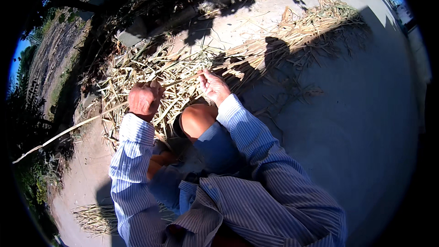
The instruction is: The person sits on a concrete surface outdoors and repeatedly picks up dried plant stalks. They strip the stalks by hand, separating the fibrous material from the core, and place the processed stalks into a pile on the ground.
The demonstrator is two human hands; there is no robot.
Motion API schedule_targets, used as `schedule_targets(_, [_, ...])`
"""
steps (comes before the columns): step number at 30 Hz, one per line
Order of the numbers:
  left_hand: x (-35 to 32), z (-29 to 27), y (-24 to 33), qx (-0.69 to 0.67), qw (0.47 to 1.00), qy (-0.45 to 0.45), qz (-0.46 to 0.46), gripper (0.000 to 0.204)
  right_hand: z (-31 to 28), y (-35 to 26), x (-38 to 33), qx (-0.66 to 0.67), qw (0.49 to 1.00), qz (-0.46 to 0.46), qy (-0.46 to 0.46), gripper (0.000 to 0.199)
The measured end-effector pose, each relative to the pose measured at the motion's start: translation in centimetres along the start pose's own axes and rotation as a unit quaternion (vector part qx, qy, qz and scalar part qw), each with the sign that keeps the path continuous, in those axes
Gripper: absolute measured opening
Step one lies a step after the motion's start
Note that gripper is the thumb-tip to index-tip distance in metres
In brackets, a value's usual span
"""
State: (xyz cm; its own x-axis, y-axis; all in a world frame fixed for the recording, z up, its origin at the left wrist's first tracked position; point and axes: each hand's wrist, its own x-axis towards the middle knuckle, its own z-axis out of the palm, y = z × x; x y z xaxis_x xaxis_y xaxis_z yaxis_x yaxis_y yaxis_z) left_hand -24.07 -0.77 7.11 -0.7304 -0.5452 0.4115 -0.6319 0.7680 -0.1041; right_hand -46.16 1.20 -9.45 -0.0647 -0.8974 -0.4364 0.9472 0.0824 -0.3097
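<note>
A long, thin dry stalk (pixel 75 126) runs slantwise through both my hands, its far end reaching out to the left rim of the picture. My left hand (pixel 145 100) is closed in a fist around it. Farther right, my right hand (pixel 214 87) pinches the stalk near its other end between thumb and fingers. Beneath and beyond the hands lies a loose heap of cut, straw-coloured stalks (pixel 137 71). The tips of the left fingers are turned away from view.
A long pile of dry stalks (pixel 315 23) stretches to the far right, partly in shadow. Behind me at lower left lies a small bundle (pixel 96 219). A grey stone (pixel 131 34) and dark bushes border the far left. My bent knee (pixel 197 121) is close below the hands.
</note>
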Motion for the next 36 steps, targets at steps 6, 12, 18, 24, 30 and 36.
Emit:
schedule_targets(6, [-1.6, -1.2, 0.1, 0.074, 0.997, 0.017, 0.024, 0.015, 0.4, 0.6, 1.3, -0.002, 0.997, 0.009, 0.07, 0.022])
schedule_targets(12, [-6.9, -8.8, -6.9, -0.013, 0.999, -0.004, -0.051, 0.015, -9.3, -7.7, 5.1, -0.032, 0.986, -0.064, 0.152, 0.008])
schedule_targets(18, [-6.6, -8.4, -5.6, 0.009, 0.998, -0.028, -0.061, 0.016, -0.1, 1.5, 2.1, -0.078, 0.995, -0.013, 0.069, 0.017])
schedule_targets(24, [-6.0, -8.4, -5.1, 0.114, 0.993, -0.003, -0.005, 0.011, 3.4, 1.9, -0.2, -0.072, 0.996, -0.003, 0.055, 0.015])
schedule_targets(30, [-16.0, -17.1, -17.5, 0.268, 0.925, -0.171, -0.207, 0.03, -0.8, -5.8, 0.5, -0.1, 0.988, -0.073, 0.091, 0.012])
schedule_targets(36, [-24.1, -17.1, -19.9, 0.263, 0.877, -0.239, -0.323, 0.029, 4.2, -9.4, -5.0, -0.16, 0.976, -0.143, 0.021, 0.017])
